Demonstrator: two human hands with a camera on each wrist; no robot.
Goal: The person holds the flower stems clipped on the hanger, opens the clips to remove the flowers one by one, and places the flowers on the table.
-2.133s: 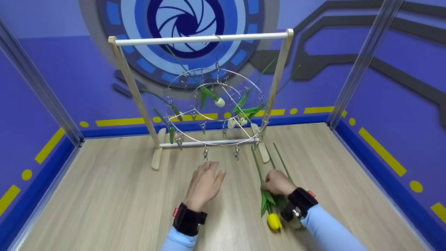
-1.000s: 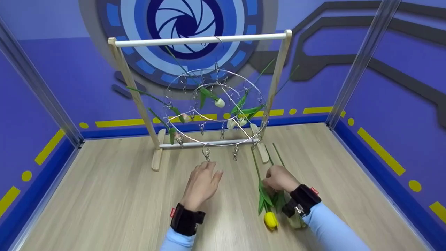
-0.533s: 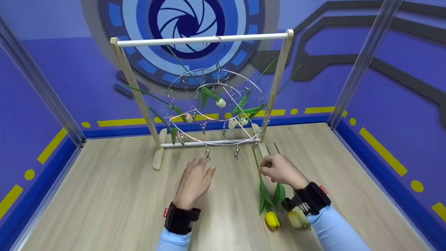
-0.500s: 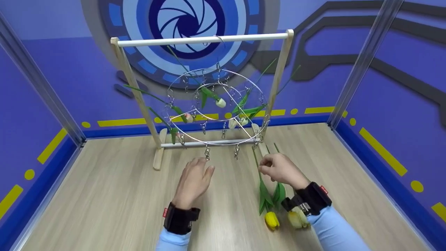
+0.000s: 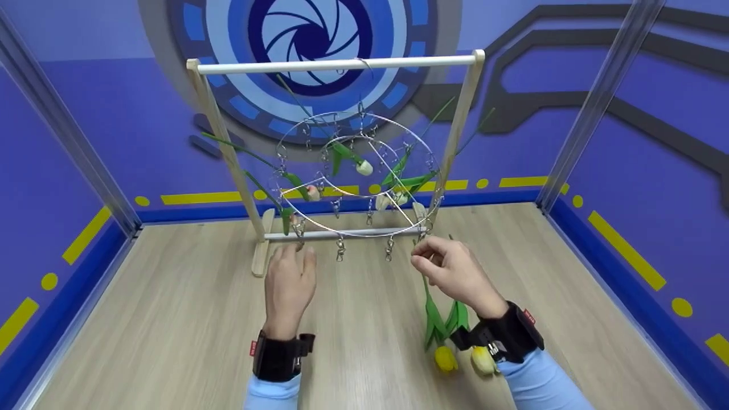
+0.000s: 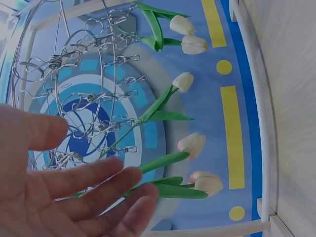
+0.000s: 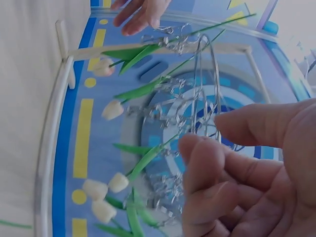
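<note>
A round metal clip hanger (image 5: 340, 234) hangs from a wooden stand. White tulips (image 5: 364, 167) and pink-white tulips (image 5: 312, 193) hang from its clips by their stems, heads low. My left hand (image 5: 289, 290), palm toward the hanger and fingers extended, is just below its front left clips and holds nothing. My right hand (image 5: 455, 273) is raised near the hanger's right side, fingers loosely bent, with a gap between thumb and index finger in the right wrist view. Below it, a yellow tulip (image 5: 446, 359) and a pale yellow tulip (image 5: 484, 361) lie on the table, partly covered by my right wrist.
The stand has a white top bar (image 5: 336, 65), wooden legs (image 5: 461, 114) and a low crossbar (image 5: 342, 234). Its feet rest on the wood-grain table (image 5: 171, 319). Blue printed walls (image 5: 655, 188) with metal corner posts (image 5: 603, 85) enclose the table on three sides.
My right hand has left the tulips on the table and moved up toward the hanger. My left hand has shifted left and forward, from the front middle clip to the front left clips.
</note>
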